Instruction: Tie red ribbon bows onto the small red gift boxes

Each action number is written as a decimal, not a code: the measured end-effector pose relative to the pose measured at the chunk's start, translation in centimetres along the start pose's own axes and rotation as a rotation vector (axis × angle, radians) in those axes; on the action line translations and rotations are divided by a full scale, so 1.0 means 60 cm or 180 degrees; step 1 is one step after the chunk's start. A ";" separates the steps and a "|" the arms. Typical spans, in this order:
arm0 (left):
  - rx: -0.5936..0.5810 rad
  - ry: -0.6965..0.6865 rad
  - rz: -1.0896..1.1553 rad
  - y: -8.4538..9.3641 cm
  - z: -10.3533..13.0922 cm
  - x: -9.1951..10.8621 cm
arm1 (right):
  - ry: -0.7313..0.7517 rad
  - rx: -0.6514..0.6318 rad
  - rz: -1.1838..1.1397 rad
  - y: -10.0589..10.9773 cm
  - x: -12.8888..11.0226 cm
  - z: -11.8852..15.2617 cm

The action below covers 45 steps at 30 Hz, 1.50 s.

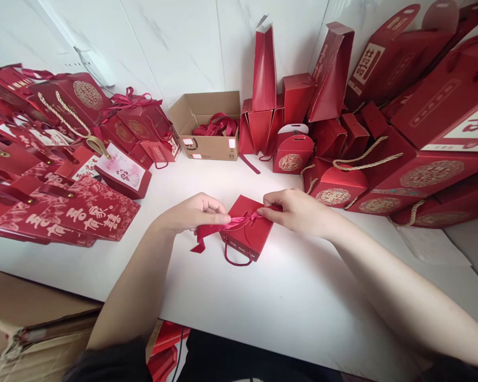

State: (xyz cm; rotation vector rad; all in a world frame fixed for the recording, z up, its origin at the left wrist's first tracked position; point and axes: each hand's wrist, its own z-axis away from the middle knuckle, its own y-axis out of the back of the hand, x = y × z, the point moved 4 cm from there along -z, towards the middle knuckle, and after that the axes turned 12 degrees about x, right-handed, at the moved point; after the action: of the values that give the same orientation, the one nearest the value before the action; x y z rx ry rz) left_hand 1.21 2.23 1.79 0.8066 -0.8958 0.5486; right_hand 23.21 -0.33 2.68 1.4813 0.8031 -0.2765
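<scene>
A small red gift box (255, 237) lies on the white table between my two hands, with a dark red cord loop hanging at its near side. A pink-red ribbon (244, 219) crosses its top, with a knot near the middle. My left hand (201, 213) is closed, pinching the ribbon between thumb and finger at the box's left; a loose ribbon end hangs below it. At the right, my right hand (286, 210) is closed on the ribbon close to the knot.
A cardboard box (213, 149) holding red ribbon stands by the wall. Red bags (91, 212) and boxes crowd the left. Red boxes (398, 170) are stacked at the right. An open carton (43, 339) sits below the table's front left edge.
</scene>
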 end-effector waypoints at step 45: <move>0.0945 -0.1524 0.0028 -0.031 -0.031 0.012 | -0.0015 -0.0730 -0.0971 0.020 0.012 0.005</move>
State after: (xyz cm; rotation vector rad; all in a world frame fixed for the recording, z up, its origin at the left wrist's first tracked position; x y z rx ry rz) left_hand 3.79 2.70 1.02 1.2352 -1.2734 0.5107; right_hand 24.57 -0.26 3.13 1.1420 1.0228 -0.4019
